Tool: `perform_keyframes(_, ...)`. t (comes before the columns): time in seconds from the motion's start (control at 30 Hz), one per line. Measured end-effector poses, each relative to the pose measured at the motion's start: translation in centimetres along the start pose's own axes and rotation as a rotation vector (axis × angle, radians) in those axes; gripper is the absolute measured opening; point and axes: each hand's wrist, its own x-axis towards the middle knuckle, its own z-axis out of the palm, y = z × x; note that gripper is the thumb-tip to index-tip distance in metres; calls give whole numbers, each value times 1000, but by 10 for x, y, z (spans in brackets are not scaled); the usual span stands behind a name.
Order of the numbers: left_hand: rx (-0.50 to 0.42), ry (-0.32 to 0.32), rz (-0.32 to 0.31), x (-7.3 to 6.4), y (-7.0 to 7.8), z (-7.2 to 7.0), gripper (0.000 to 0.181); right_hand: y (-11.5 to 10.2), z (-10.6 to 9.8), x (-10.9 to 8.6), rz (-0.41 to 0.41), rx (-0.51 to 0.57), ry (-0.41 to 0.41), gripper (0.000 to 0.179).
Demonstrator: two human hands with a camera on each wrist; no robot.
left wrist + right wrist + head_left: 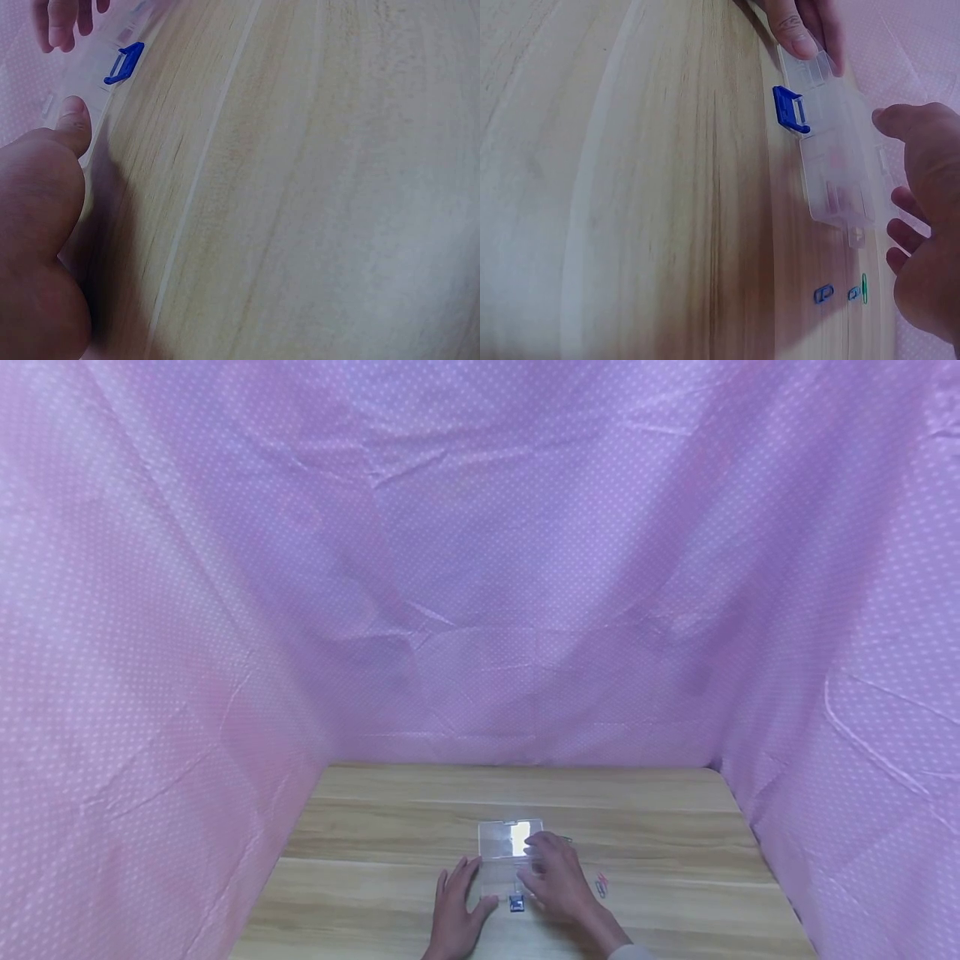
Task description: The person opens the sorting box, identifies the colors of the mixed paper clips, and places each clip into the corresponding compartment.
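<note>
A clear plastic box point(497, 878) with inner dividers sits on the table, its transparent lid point(493, 840) raised at the back. From its front edge a blue latch point(787, 111) sticks out. My left hand point(456, 912) holds the box at its left end, thumb point(73, 120) at the front wall and fingers along the side. Over the right part of the box hovers my right hand point(561, 878), thumb and fingers apart; nothing shows between them. Right of the box lie several paper clips, among them a blue one point(823, 293) and a green one point(865, 288).
The wood-grain table point(360, 827) carries the box and clips near its front. Pink dotted cloth point(480, 568) hangs behind it and on both sides. A bright reflection shows on the lid.
</note>
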Motion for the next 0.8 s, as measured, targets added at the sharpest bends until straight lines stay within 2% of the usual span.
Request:
perform_keyframes(0.13, -16, -12, -9, 0, 0, -1, 68, 2, -1, -1, -6, -6, 32, 55)
perform_keyframes(0.33, -40, -42, -61, 0, 2, -3, 70, 6, -5, -7, -13, 28, 99, 49)
perform_keyframes(0.43, -44, -33, -56, -1, 4, -4, 70, 9, -7, -11, -31, 12, 118, 47)
perform_keyframes(0.57, -37, -26, -48, -1, 4, -3, 70, 12, -12, -18, 8, -3, 101, 49)
perform_keyframes(0.67, -40, -47, -69, -1, 3, -4, 70, 15, -18, -23, 65, 3, 63, 54)
perform_keyframes(0.8, -45, -60, -85, 0, 3, -4, 70, 24, -24, -29, 95, 12, 47, 58)
